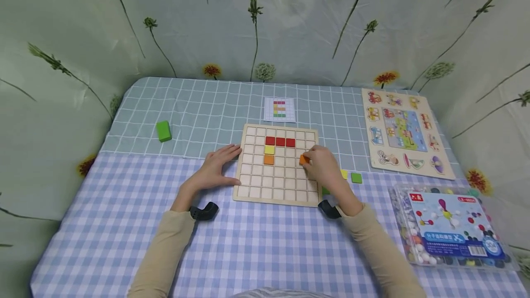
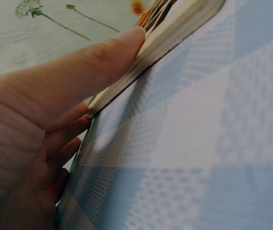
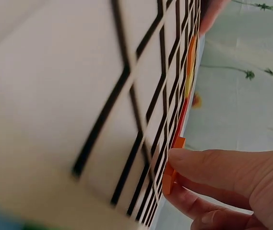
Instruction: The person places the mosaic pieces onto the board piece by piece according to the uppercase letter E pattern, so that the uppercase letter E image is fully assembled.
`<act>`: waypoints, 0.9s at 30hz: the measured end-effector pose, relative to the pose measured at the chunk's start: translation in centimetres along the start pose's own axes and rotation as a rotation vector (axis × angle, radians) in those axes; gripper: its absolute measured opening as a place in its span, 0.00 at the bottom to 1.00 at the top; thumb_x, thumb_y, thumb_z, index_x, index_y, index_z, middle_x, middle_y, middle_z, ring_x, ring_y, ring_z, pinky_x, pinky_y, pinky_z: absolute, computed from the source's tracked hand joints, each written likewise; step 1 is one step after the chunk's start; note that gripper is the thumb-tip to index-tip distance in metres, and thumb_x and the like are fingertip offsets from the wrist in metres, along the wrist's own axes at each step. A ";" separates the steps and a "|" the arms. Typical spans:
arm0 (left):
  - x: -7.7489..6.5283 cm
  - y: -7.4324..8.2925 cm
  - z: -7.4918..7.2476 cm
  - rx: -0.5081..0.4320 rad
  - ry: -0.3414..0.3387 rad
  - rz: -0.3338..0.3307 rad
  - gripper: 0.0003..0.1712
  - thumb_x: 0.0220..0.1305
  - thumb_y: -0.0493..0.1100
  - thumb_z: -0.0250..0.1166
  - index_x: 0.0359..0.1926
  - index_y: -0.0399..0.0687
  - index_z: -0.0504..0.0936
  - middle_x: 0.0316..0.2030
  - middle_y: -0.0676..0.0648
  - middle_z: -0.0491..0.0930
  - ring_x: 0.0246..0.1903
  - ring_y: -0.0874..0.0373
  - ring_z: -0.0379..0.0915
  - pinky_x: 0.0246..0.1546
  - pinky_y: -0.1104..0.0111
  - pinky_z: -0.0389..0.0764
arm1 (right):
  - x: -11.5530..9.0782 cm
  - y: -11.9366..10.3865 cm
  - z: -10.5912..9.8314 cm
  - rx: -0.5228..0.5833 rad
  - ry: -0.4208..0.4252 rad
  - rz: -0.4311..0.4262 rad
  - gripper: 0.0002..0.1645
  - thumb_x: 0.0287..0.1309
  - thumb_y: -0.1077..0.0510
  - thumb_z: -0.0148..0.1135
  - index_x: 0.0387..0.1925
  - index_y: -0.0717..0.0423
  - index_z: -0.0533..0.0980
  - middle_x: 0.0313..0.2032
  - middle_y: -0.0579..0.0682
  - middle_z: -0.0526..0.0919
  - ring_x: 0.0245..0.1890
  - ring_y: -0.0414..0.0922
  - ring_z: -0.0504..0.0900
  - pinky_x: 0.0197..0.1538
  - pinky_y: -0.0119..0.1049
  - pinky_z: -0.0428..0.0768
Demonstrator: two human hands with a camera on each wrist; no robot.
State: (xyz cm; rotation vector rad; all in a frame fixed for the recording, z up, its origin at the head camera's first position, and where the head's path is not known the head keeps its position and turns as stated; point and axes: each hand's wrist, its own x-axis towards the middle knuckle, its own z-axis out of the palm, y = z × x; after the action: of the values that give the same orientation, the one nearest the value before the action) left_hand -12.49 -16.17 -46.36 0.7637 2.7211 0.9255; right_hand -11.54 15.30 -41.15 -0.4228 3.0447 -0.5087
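A square wooden grid board [image 1: 273, 192] lies on the table in front of me. Three red tiles [image 1: 280, 142] sit in a row on it, with a yellow tile [image 1: 269, 150] and an orange tile [image 1: 268, 159] below the leftmost. My left hand [image 1: 215, 168] rests against the board's left edge, thumb and fingers extended; in the left wrist view its thumb [image 2: 102, 57] touches the wooden side. Over the board's right part, my right hand [image 1: 324, 167] pinches another orange tile [image 3: 170, 177] between thumb and fingers. A card with a coloured pattern [image 1: 279, 110] lies behind the board.
Right of the board are a green tile [image 1: 356, 178] and a yellow tile [image 1: 344, 174], partly hidden by my right arm. A green block [image 1: 164, 131] stands at left. A picture puzzle board [image 1: 440, 141] and a clear plastic box of coloured pieces [image 1: 455, 229] lie at right.
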 end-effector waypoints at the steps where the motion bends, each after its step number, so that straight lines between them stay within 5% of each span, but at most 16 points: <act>1: 0.0 0.0 0.0 0.001 0.000 -0.001 0.54 0.42 0.55 0.75 0.69 0.44 0.60 0.70 0.42 0.59 0.72 0.45 0.48 0.58 0.47 0.52 | 0.1 -0.3 0.1 -0.003 -0.001 -0.011 0.14 0.50 0.63 0.67 0.40 0.66 0.82 0.37 0.59 0.83 0.38 0.52 0.80 0.41 0.42 0.79; 11: 0.0 0.3 -0.1 -0.006 -0.007 -0.003 0.54 0.42 0.55 0.75 0.69 0.44 0.60 0.70 0.42 0.59 0.71 0.45 0.48 0.58 0.47 0.52 | 0.9 -2.4 0.8 0.009 -0.007 -0.091 0.12 0.50 0.65 0.66 0.39 0.65 0.83 0.37 0.58 0.83 0.39 0.51 0.80 0.44 0.41 0.79; 27: 0.1 0.4 -0.3 -0.023 -0.013 -0.006 0.55 0.42 0.54 0.75 0.69 0.44 0.60 0.71 0.43 0.58 0.72 0.44 0.47 0.59 0.46 0.51 | 1.4 -3.4 1.5 0.042 -0.016 -0.099 0.12 0.51 0.65 0.65 0.40 0.63 0.83 0.38 0.57 0.83 0.39 0.49 0.79 0.45 0.39 0.79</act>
State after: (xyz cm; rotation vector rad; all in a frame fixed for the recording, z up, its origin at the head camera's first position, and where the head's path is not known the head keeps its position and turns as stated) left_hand -12.48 -16.00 -45.93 0.7541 2.6959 0.9455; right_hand -11.91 11.32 -41.40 -0.5744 3.0036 -0.5701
